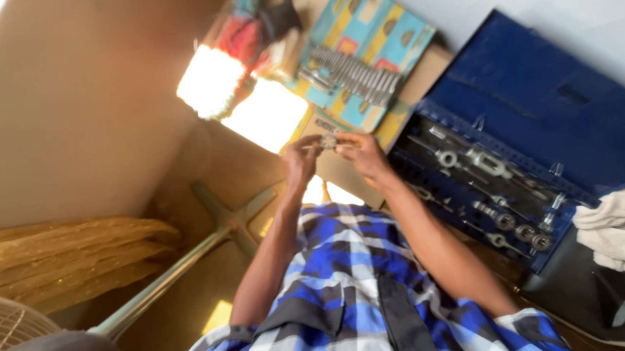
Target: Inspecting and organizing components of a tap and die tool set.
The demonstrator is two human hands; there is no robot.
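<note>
Currently both my left hand (300, 161) and right hand (360, 152) pinch closed on the small grey metal fitting (328, 143); I'd keep it level, above the open blue steel tool case (549, 92).

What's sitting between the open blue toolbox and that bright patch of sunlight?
In the head view, a colourful mat carrying a row of metal tools lies between the blue toolbox and the sunlit patch. Nearer, both hands, left and right, pinch a small metal part.
</note>
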